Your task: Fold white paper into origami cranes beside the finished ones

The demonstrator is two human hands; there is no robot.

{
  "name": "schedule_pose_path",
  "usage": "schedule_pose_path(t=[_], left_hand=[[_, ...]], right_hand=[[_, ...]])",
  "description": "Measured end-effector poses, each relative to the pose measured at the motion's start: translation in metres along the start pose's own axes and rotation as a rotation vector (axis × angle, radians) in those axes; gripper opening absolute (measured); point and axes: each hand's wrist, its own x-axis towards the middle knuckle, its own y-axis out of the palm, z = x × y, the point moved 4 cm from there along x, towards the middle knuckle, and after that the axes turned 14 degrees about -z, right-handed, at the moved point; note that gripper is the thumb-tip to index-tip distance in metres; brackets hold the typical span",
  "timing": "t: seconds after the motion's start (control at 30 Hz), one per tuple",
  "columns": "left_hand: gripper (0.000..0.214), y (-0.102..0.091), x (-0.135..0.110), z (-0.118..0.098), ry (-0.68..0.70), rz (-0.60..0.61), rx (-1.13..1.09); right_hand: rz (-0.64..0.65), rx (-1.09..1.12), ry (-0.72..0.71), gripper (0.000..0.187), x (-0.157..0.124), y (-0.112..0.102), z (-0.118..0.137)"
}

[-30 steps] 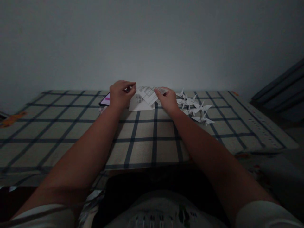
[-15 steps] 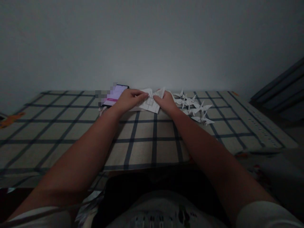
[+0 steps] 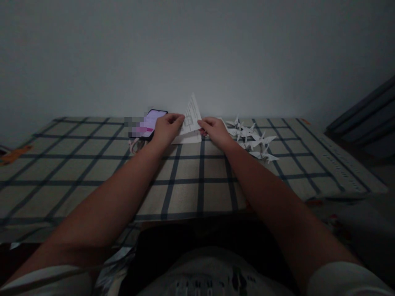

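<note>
Dim light falls on a plain pale wall [image 3: 197, 53] behind a desk [image 3: 185, 193] spread with a light cloth crossed by dark blue lines. From the head camera, both bare forearms reach from the near side toward the far middle of the desk. Between the hands stands a folded paper [image 3: 193, 113] with printing on it, tilted up so that its point rises against the wall. Its left side is pinched by the left hand [image 3: 168, 128], thumb and fingers drawn close together; the right hand [image 3: 215, 130] grips its right edge in a narrow pinch near the lower corner. Beneath the folded paper, a white sheet [image 3: 191, 139] lies flat on the cloth.

Just left of the left hand lies a phone [image 3: 156, 117] with a lit, pinkish screen, its left part masked by blocky pixels. A pale cable [image 3: 134, 146] sits on the near side of the phone, partly hidden by the forearm. To the right of the right hand, several white paper cranes [image 3: 257, 142] are grouped closely together. Well to the right, past the desk, a dark ridged object [image 3: 367, 119] slants upward; its nature is too dim to tell.
</note>
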Motion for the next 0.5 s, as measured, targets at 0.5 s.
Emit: schedule_pose_path(t=[0.5], left_hand=[[0.058, 0.02, -0.034, -0.016, -0.179, 0.404, -0.274]], right_hand=[[-0.012, 0.016, -0.042, 0.049, -0.002, 0.0, -0.001]])
